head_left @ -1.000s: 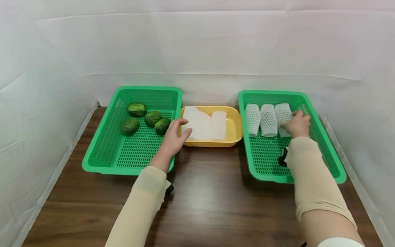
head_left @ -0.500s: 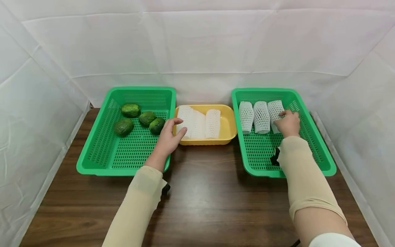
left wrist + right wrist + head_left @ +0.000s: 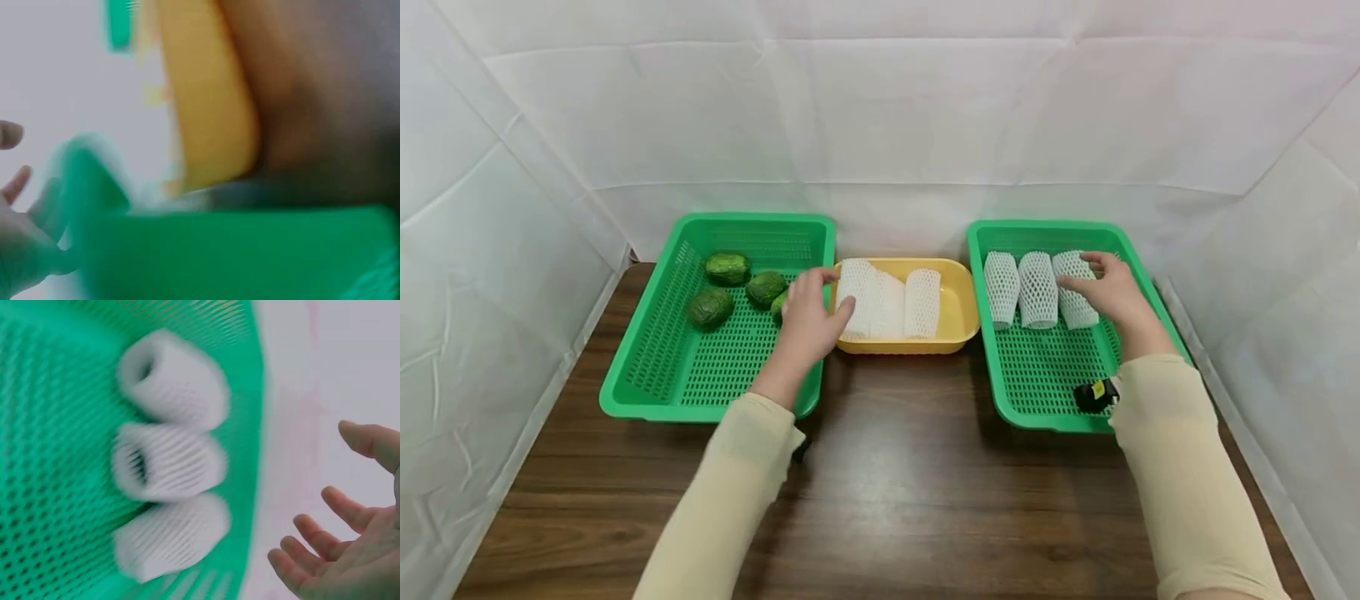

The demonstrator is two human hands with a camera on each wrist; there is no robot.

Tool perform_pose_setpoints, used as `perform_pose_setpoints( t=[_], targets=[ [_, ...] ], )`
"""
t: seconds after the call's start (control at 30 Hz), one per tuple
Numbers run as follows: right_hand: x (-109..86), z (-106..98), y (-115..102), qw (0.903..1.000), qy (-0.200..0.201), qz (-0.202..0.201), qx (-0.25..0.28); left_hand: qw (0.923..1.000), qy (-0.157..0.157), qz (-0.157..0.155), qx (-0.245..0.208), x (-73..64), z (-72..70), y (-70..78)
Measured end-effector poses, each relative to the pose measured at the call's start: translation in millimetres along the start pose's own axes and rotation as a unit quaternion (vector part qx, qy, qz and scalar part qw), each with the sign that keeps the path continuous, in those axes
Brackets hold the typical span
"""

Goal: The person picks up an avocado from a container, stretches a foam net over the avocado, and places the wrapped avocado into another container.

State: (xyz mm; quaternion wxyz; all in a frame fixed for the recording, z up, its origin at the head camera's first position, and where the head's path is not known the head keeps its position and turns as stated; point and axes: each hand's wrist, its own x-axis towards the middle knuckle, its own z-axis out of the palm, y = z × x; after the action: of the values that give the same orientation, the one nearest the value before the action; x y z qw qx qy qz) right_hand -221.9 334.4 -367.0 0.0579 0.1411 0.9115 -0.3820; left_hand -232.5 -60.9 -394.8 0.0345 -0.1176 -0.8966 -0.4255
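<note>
Three plump white foam net sleeves (image 3: 1038,290) lie side by side in the right green basket (image 3: 1047,423). My right hand (image 3: 1112,292) hovers over the rightmost sleeve (image 3: 1077,310), holding nothing; its fingers (image 3: 319,537) are spread in the right wrist view. The left hand (image 3: 808,321) is over the inner rim of the left green basket (image 3: 662,412), with thumb and fingers apart and nothing held. It partly hides one of several dark green avocados (image 3: 727,268) in that basket. Beside its fingertips, flat foam nets (image 3: 880,302) lie in a yellow tray (image 3: 958,302).
The yellow tray sits between the two baskets at the back of the brown wooden table (image 3: 910,467). White sheeting (image 3: 910,117) hangs behind and along both sides. A small black device (image 3: 1093,395) is on the right wrist. The left wrist view is blurred.
My right hand has let go of the rightmost foam-sleeved piece and risen off it, fingers spreading. The left hand has shifted slightly left, over the nearest avocado.
</note>
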Motion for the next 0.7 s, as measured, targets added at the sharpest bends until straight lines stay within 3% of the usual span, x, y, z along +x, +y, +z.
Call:
perform_pose_setpoints(
  t=[0.13,0.23,0.33,0.43,0.53,0.7],
  targets=[
    [-26.0,2.8,-22.9,0.9979,0.005,-0.045,0.046,0.998,0.0,-0.044,-0.046,13.7,-43.8,6.0],
    [-43.5,17.2,-35.1,0.9938,0.009,-0.065,0.09,0.9952,0.006,-0.081,-0.054,27.0,-75.7,-7.0],
    [-53.6,39.0,-41.3,0.9901,0.014,-0.072,0.12,0.9922,-0.019,-0.121,-0.023,37.6,-95.2,-29.6],
    [-57.7,61.7,-44.0,0.9886,0.012,-0.071,0.132,0.9856,-0.072,-0.152,0.009,42.8,-97.5,-52.4],
    [-58.8,79.1,-43.9,0.9868,0.001,-0.066,0.148,0.9767,-0.128,-0.169,0.033,46.3,-86.6,-67.1],
    [-59.4,91.8,-35.9,0.986,0.007,-0.068,0.152,0.966,-0.174,-0.184,0.052,54.2,-59.4,-70.8]
  ],
)
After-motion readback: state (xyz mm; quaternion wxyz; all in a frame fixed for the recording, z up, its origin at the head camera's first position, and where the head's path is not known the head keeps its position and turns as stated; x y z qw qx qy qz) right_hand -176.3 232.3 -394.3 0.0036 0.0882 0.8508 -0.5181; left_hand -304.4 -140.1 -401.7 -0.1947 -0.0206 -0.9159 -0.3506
